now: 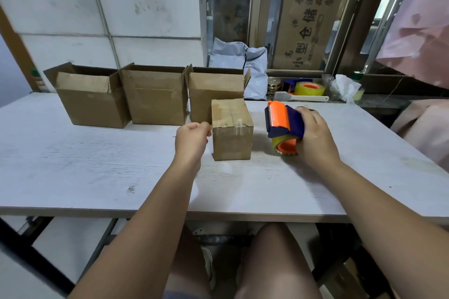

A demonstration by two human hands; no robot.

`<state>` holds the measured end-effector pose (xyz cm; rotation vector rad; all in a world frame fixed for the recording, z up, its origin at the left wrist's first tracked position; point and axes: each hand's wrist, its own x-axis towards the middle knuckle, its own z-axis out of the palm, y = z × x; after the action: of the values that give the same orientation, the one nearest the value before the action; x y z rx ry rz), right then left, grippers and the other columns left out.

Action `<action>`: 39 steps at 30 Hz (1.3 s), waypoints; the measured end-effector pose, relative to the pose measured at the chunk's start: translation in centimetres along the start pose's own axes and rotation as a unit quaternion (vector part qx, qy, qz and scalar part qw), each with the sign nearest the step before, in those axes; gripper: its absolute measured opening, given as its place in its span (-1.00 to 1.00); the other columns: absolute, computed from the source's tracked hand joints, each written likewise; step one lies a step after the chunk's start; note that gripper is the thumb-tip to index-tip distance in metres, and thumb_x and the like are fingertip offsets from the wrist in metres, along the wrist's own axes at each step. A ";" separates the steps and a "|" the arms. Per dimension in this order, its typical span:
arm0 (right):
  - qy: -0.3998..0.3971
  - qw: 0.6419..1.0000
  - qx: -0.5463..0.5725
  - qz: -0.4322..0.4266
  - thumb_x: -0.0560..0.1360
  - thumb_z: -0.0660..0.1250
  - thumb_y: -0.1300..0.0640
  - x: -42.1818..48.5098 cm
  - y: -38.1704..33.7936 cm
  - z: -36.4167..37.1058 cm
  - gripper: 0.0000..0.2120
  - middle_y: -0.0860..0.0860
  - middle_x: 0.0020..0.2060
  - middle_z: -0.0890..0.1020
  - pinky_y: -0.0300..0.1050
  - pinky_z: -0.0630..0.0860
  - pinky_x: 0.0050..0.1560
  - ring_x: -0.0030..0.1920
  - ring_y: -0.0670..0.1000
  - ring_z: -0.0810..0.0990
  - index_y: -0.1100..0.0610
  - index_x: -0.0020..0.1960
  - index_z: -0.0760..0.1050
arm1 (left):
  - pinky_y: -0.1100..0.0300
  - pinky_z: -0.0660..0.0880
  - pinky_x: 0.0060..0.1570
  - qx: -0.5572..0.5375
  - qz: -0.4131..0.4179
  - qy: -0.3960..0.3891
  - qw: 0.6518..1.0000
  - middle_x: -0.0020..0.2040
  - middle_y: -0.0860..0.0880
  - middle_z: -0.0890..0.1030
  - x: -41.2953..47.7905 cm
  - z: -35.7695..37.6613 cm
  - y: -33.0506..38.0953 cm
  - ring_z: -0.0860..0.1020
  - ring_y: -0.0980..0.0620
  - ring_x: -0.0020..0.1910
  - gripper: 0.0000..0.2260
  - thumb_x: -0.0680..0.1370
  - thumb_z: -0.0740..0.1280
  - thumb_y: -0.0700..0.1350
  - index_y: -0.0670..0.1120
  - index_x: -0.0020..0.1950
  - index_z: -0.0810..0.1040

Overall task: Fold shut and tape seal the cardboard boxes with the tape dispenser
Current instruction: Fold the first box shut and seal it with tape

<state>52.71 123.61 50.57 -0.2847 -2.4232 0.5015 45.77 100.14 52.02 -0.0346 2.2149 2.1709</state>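
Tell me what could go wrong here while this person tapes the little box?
1. The tape dispenser in the right hand has its toothed blade exposed; it might nick the left hand beside the small box.
2. The left hand only meets the box's edge, so pulling tape could slide or tip it toward the open boxes behind.

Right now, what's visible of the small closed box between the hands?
The small closed box is plain brown cardboard, slightly creased. Its top flaps are folded shut, with shiny clear tape over the top seam and onto the front face. It stands upright on the white table, just before the rightmost open box. The left hand, fingers curled, is at its upper left edge; contact cannot be told. The tape dispenser in the right hand sits to its right, apart.
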 end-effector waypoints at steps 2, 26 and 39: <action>0.003 1.000 0.011 0.010 0.44 0.35 0.38 0.0 -0.1 0.1 -0.43 0.15 0.28 0.43 -0.12 0.35 0.19 0.27 0.16 0.38 0.18 0.40 0.30 | 0.11 0.27 -0.16 -0.019 0.000 -0.006 1.000 -0.24 -0.09 0.40 0.1 0.3 -0.3 0.34 -0.02 -0.21 -0.92 0.41 0.25 -0.15 -0.13 -0.26 0.44; -0.010 1.000 -0.020 -0.018 0.41 0.26 0.40 1.6 0.0 -1.5 -0.40 0.11 0.24 0.47 0.06 0.44 0.04 0.20 0.21 0.43 0.08 0.40 0.33 | 0.12 0.51 -0.03 -0.012 0.064 0.045 0.997 -0.18 -0.11 0.67 1.7 -0.3 -0.7 0.62 0.12 -0.14 -0.84 0.50 0.23 -0.23 -0.25 -0.25 0.51; -0.042 0.999 -0.017 0.012 0.42 0.29 0.39 0.9 0.4 0.1 -0.44 0.13 0.16 0.48 0.18 0.50 0.02 0.12 0.20 0.46 0.05 0.35 0.32 | 0.16 0.13 -0.36 0.027 -0.027 0.008 0.999 -0.32 -0.05 0.28 0.8 -0.1 -0.1 0.22 0.00 -0.33 -0.77 0.52 0.22 -0.21 -0.11 -0.34 0.33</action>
<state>52.03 124.22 50.83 -0.3131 -2.5151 0.4926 45.02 100.03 51.92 -0.1097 2.2532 2.0892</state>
